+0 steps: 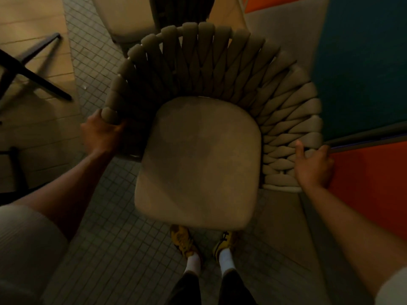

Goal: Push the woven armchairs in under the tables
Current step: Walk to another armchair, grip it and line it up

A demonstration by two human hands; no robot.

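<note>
Two hands on one woven armchair (220,69), which stands over the tiled floor strip (105,216), seat front toward the person's feet, curved back toward the top edge. One pale seat cushion (198,161) fills the middle. Chair legs are hidden under the seat, so I can't tell if it rests on the floor or is lifted.

Left hand (99,133) grips the front end of the left woven arm, fingers curled round it, fingertips out of sight in shadow. Right hand (312,166) grips the right woven arm near its front end, thumb (299,148) on the inner side, the other fingers hooked over the outer side and hidden.

Two yellow shoes (182,238) with white socks, toes tucked under the cushion's front edge.

One second seat (125,16) at the top edge, cut off, just behind the armchair's back; can't tell its type.

Black legs (33,69) over the wood floor (28,23) at the left edge, count unclear, whatever they carry cut off.

Two coloured panels on the right, teal (363,62) and orange (370,188). Whole frame is dim and a bit blurred.
</note>
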